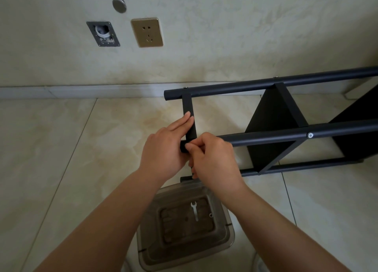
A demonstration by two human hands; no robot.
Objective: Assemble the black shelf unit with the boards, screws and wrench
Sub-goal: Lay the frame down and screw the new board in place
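The black shelf unit (274, 126) lies on its side on the tiled floor, its round posts running left to right. My left hand (165, 146) lies against the flat crossbar (189, 110) at the unit's left end, fingers straight along it, thumb under the post end. My right hand (212, 157) has curled fingers pinching something small at the end of the middle post (286, 137); what it pinches is hidden. A small silver wrench (194, 210) and a screw (211, 215) lie in the clear plastic container (225, 237) below my hands.
A wall with a gold socket (146, 32) and an open junction box (102, 33) stands behind, with a pale skirting board (81, 91) along its foot. Pale floor tiles (61, 148) spread to the left.
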